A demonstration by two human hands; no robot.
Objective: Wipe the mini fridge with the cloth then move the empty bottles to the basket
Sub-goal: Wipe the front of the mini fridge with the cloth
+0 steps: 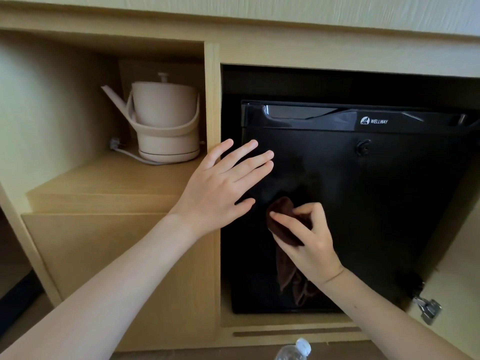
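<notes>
Both hands are up at the door of the mini fridge (376, 203), which sits shut in its recess in the cabinet (211, 100). Left hand (220, 183): fingers straight and spread, holding nothing, laid across the door's left edge. I read it as a brace to steady the door, though I cannot tell whether the palm touches. Right hand (309, 242): just below and right of the left, fingers curled round a bunched dark brown cloth (283, 211) and pinching it against the black door. The wad sits at the fingertips, which puts the pressure where the rubbing happens. The loose tail hangs beneath the wrist, out of the way. My judgement is that wiping is under way at the lower middle of the door, with the band under the logo, above both hands, likely yet to cover. One clear bottle (293, 350) shows only its cap and shoulder, near the right forearm at the bottom edge. No basket is in view, so the second half of the task looks unstarted. Left of the left hand, a beige kettle (163, 120) stands on a shelf (111, 178). A metal hinge (428, 310) is low to the right of the right arm.
</notes>
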